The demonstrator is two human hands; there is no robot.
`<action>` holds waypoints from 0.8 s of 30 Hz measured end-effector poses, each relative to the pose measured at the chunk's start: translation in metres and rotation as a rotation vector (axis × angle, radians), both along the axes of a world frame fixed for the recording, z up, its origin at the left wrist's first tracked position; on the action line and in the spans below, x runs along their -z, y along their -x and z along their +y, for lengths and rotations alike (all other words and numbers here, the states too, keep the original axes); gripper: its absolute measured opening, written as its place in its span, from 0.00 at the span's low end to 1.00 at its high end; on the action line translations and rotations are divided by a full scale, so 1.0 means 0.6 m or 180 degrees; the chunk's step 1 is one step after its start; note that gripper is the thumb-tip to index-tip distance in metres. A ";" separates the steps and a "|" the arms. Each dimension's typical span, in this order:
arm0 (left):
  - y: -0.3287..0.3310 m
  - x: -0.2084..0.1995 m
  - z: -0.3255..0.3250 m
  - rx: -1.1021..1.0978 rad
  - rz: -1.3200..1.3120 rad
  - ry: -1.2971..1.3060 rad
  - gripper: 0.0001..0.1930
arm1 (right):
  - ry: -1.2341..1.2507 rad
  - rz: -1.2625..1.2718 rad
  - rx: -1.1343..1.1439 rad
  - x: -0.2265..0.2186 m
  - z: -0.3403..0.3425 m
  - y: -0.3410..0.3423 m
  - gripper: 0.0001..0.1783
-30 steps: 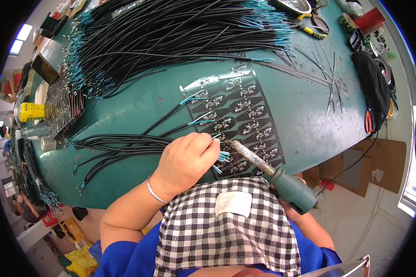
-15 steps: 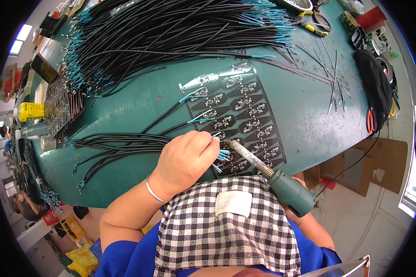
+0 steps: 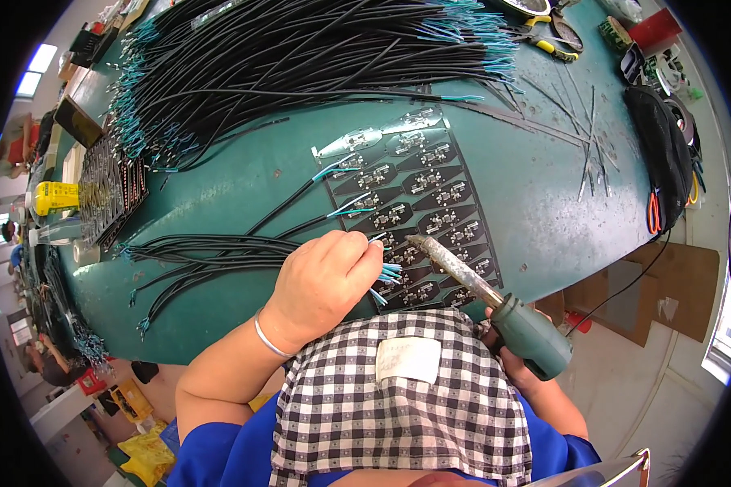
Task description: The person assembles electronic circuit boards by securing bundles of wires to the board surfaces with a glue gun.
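Fingers point(image 3: 369, 261) of the left hand point(image 3: 313, 280): thumb and index pinched nearly closed on a thin wire end point(image 3: 376, 239), which pokes out past them; other fingers curled under, can't tell their grip, though a bunch of blue and white wire ends point(image 3: 390, 274) shows beside the thumb. Right hand point(image 3: 518, 369) is wrapped round the green handle point(image 3: 534, 341) of the soldering iron point(image 3: 463, 274), mostly hidden behind it, so exact closure can't be told. Iron tip is over the black board panel point(image 3: 386, 215), just right of the wire end, gap between; can't tell if it touches the board. To do this well, I'd brace the pinch, lay the wire on its pad, heat both together briefly, keep the hot shaft clear of thumb and neighbouring parts, and hold dead still until the joint sets. Further out: loose black cables point(image 3: 219, 243) run left from the hand; big cable pile point(image 3: 300, 65) at the back of the green table point(image 3: 544, 243).
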State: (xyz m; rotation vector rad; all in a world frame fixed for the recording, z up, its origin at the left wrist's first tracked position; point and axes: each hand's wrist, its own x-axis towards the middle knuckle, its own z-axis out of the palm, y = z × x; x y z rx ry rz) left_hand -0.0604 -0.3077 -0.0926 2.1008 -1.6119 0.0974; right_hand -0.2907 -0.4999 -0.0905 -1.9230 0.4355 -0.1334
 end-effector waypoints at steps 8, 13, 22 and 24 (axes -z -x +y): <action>0.002 -0.006 0.007 -0.0071 0.0217 -0.0075 0.16 | 0.0106 0.0051 -0.0374 0.009 -0.018 0.013 0.15; -0.025 -0.057 0.021 -0.0320 0.0298 0.0487 0.20 | -0.0821 0.0127 0.0482 0.024 -0.013 0.038 0.14; 0.040 -0.014 0.016 -0.0193 -0.0085 0.0059 0.17 | -0.0544 0.0268 -0.0153 0.024 -0.027 0.048 0.15; 0.043 -0.001 0.013 -0.0279 -0.0186 0.0178 0.09 | -0.0006 0.0265 -0.0239 0.043 -0.026 0.059 0.15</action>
